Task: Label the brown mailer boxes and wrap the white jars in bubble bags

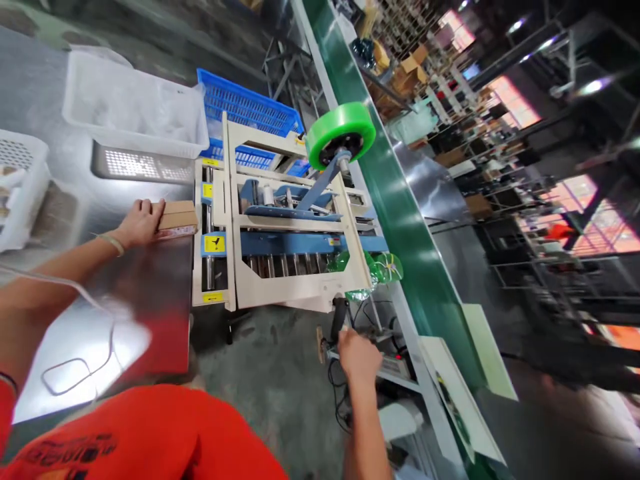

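Note:
My left hand (141, 223) is closed around the near end of a small brown cardboard box (177, 217). The box lies on the metal table at the edge of a carton taping machine (295, 287), against its roller infeed. A large green tape roll (341, 133) sits on an arm above the machine. Below the machine's right corner, my right hand (359, 357) is curled beside a black crank handle (339, 319). Its fingertips face away from me, so whether they grip anything is hidden.
A white bin (137, 143) of clear plastic bags and a blue crate (247, 100) stand behind. Another white basket (33, 140) is at far left. A green conveyor belt (400, 220) runs along the right. Green tape rolls (387, 268) rest by the machine; a cable (95, 303) crosses the table.

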{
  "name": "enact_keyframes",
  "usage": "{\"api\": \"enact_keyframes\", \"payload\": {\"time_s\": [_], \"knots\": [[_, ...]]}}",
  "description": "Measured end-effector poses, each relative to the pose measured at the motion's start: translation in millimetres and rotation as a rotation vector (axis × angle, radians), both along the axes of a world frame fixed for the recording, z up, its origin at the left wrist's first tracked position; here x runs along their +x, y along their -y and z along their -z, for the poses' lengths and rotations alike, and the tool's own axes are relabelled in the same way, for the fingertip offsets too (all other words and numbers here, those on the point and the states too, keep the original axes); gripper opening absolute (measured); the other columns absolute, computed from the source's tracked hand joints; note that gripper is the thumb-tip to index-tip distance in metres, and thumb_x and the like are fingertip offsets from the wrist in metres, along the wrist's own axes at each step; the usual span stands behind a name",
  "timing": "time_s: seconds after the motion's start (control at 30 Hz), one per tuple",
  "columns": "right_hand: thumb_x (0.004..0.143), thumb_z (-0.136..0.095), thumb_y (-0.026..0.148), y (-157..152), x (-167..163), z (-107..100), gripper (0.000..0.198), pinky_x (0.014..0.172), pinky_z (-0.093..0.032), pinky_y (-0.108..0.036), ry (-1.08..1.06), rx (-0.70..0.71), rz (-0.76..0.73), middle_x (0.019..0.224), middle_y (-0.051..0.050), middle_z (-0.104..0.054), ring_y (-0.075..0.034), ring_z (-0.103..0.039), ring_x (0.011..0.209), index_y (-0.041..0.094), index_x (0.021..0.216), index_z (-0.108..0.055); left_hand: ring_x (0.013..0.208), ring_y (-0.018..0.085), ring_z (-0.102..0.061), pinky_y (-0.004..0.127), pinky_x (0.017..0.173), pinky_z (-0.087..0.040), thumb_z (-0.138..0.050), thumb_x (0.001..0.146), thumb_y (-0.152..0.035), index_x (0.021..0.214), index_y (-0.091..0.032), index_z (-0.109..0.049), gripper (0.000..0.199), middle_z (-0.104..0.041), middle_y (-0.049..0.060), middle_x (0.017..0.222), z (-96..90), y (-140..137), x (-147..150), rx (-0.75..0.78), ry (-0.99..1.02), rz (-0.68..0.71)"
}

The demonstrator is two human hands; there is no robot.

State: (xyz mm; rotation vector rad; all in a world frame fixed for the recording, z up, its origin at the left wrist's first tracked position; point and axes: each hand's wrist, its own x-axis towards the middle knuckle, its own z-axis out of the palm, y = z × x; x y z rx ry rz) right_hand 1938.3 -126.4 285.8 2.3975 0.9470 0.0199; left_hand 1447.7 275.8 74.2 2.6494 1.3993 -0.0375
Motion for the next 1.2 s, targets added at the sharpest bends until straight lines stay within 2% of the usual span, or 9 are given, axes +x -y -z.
{"api": "enact_keyframes", "payload": {"time_s": [0.23,0.4,0.53,0.67,0.8,0.9,1.07,1.13,1.2], "knots": [[0.120,-0.048,0.023,-91,-43,0,0.046,0.097,-0.068,-0.046,-0.094,-0.026,-0.111,0.104,-0.029,-0.087,-0.039,-0.091,0.109,0.007,0.110,-0.089,0.133,0.046,-0.057,0.059,0.124,-0.038,-0.053,0.113,-0.061,0.175,0.020,-0.036,0.104,-0.065,0.042,0.149,9.2,-12,9,0.004,0.013,0.015],[0.120,-0.046,0.029,-31,-34,15,0.048,0.088,-0.071,-0.049,-0.028,0.084,0.027,0.097,-0.027,-0.087,-0.040,-0.092,0.099,0.014,0.111,-0.091,0.136,0.049,-0.056,0.061,0.125,-0.037,-0.046,0.112,-0.070,0.173,0.024,-0.037,0.112,-0.063,0.045,0.148,8.6,-14,2,-0.031,0.025,0.005],[0.119,-0.041,0.027,1,28,3,0.056,0.087,-0.072,-0.053,0.112,0.146,0.300,0.097,-0.029,-0.086,-0.040,-0.091,0.100,0.015,0.112,-0.095,0.144,0.051,-0.054,0.067,0.118,-0.033,-0.029,0.110,-0.082,0.164,0.029,-0.045,0.124,-0.063,0.047,0.149,5.4,-19,7,-0.065,0.117,0.023],[0.115,-0.047,0.016,-100,87,-26,0.047,0.093,-0.066,-0.045,0.075,0.159,0.255,0.112,-0.035,-0.085,-0.039,-0.089,0.116,0.002,0.123,-0.092,0.142,0.047,-0.057,0.062,0.123,-0.036,-0.041,0.113,-0.066,0.171,0.022,-0.043,0.105,-0.063,0.043,0.153,-1.9,-26,29,-0.032,0.067,0.048],[0.125,-0.039,0.021,-183,51,-21,0.053,0.095,-0.055,-0.037,-0.047,0.159,-0.013,0.119,-0.034,-0.083,-0.032,-0.085,0.121,-0.003,0.131,-0.086,0.136,0.048,-0.061,0.058,0.122,-0.042,-0.054,0.114,-0.060,0.177,0.012,-0.043,0.096,-0.066,0.039,0.150,-5.7,-33,52,0.009,-0.008,0.054],[0.126,-0.043,0.028,-131,-3,6,0.049,0.084,-0.052,-0.034,-0.109,0.158,-0.239,0.107,-0.025,-0.084,-0.030,-0.084,0.103,0.004,0.122,-0.086,0.133,0.051,-0.065,0.058,0.118,-0.045,-0.062,0.112,-0.061,0.174,0.011,-0.046,0.096,-0.068,0.040,0.145,-2.3,-35,61,0.025,-0.007,0.046],[0.121,-0.052,0.029,28,11,27,0.045,0.068,-0.048,-0.034,0.046,0.124,-0.029,0.090,-0.017,-0.084,-0.030,-0.079,0.078,0.020,0.096,-0.088,0.131,0.054,-0.067,0.058,0.114,-0.048,-0.071,0.107,-0.058,0.169,0.012,-0.052,0.095,-0.069,0.042,0.140,7.7,-37,63,0.080,0.022,0.054],[0.121,-0.047,0.029,36,54,15,0.051,0.065,-0.047,-0.036,0.145,0.107,0.093,0.081,-0.018,-0.081,-0.032,-0.077,0.072,0.020,0.095,-0.090,0.131,0.055,-0.067,0.058,0.113,-0.049,-0.072,0.106,-0.057,0.169,0.010,-0.053,0.094,-0.070,0.042,0.139,10.9,-38,63,0.091,0.030,0.066],[0.120,-0.043,0.024,-4,95,-2,0.055,0.063,-0.045,-0.035,0.177,0.103,0.176,0.080,-0.020,-0.081,-0.031,-0.076,0.070,0.014,0.099,-0.093,0.130,0.054,-0.068,0.059,0.112,-0.049,-0.070,0.107,-0.058,0.169,0.004,-0.056,0.089,-0.072,0.039,0.138,13.7,-40,63,0.106,0.048,0.091]]}}
